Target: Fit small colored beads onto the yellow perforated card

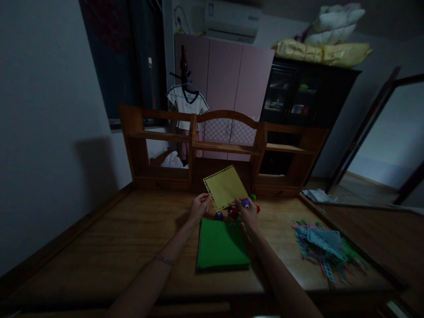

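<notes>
A yellow sheet of paper [227, 187] is raised at a tilt above the desk, with small cut-outs along its left and top edges. My left hand [199, 206] pinches its lower left edge. At its lower right corner, my right hand [247, 214] is closed around a small purple paper punch [245, 203] with a white round spot; whether the sheet sits in its slot I cannot tell. Another purple punch [219, 215] stands on the desk below the sheet. Red and green small pieces [235, 214] lie near my right hand, partly hidden by it.
A stack of green paper [223, 245] lies in front of me between my forearms. To the right is a heap of cut paper strips and blue sheets [326, 243]. A wooden shelf unit [227, 148] stands along the back of the wooden desk [142, 238].
</notes>
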The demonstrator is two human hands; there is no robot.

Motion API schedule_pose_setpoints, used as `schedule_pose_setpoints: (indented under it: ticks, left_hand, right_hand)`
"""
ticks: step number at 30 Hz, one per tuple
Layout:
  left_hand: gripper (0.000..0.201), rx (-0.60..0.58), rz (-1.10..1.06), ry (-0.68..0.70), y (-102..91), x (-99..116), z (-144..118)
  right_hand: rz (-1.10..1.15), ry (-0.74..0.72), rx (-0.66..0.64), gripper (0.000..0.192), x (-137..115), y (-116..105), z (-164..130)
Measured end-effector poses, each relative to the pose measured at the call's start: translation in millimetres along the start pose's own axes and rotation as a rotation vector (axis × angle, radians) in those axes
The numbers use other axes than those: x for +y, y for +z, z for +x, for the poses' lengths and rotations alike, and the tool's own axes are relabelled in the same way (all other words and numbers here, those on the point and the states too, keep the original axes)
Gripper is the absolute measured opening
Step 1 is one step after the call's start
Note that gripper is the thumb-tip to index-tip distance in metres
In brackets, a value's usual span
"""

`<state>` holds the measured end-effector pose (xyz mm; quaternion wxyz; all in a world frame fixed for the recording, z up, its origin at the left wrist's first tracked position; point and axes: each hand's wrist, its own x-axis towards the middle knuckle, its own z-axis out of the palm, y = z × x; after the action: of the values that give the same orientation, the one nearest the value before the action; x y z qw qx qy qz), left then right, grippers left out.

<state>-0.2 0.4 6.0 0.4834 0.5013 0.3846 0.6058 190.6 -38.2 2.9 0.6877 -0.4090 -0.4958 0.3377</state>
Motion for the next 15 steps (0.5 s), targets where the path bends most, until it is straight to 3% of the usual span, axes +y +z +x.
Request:
schedule_pose_setpoints:
  ticks: [15]
  left_hand:
    - [0.037,-0.038,0.015,0.105,-6.8,-8.3,3.4]
  right_hand:
    - [-0.048,-0.008,-0.001,0.039,-2.6,1.6,-0.4]
